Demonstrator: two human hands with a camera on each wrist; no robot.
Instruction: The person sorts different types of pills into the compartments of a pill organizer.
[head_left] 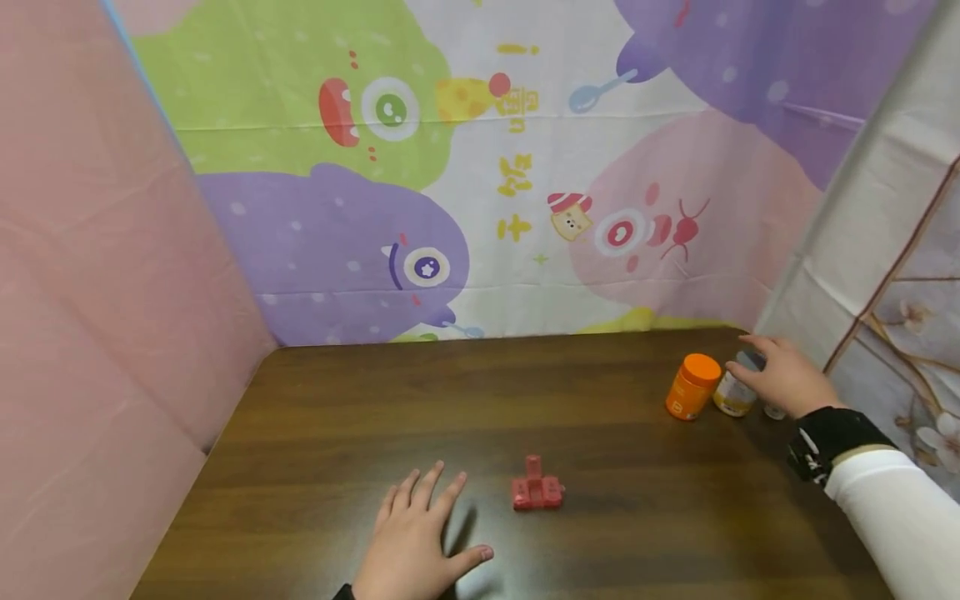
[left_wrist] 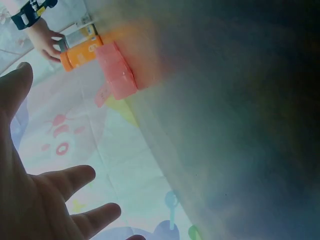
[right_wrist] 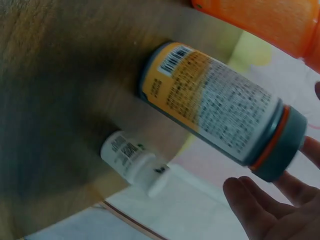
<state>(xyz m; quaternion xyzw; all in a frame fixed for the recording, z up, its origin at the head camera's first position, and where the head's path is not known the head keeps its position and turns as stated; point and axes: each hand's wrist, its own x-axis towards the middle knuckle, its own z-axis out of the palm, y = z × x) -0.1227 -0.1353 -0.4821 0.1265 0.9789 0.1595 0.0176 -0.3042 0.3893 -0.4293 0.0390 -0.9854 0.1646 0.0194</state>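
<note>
In the head view my right hand is at the grey cap of a white-and-yellow bottle, fingers spread. The right wrist view has the same labelled bottle upright on the table, fingertips near its cap; no firm grip shows. An orange bottle stands just left of it, and a small white bottle on its other side. My left hand hovers over the table with fingers spread, holding nothing. To its right sits a small red pill box, its middle lid raised.
A brown wooden table carries all these things. Behind it hangs a cartoon-printed cloth, with a pink cloth on the left. A pale flowered cloth borders the right side, close to the bottles.
</note>
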